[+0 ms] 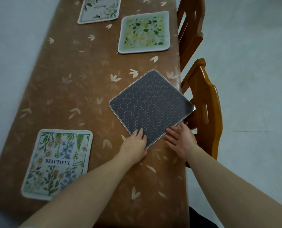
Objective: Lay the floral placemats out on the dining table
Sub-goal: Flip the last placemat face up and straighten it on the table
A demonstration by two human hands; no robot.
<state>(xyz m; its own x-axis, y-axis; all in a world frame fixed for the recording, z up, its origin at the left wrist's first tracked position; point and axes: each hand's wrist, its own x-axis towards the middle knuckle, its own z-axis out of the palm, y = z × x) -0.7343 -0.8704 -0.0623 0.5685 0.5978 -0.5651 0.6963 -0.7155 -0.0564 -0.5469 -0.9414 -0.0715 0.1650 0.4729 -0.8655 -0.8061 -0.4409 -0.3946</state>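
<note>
both hands point(134, 142) flat on face-down placemat point(151, 104) near chair point(202, 104).

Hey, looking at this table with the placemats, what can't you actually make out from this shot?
Head view only:
- Grey mat: lies grey backing up, so its printed side is hidden.
- Far mat: cut off by the top edge; its lettering is too blurred to read.
- Left hand and right hand: whether the fingers grip the mat edge or just rest on it is unclear.
- Chairs: seats hidden behind the table.
</note>
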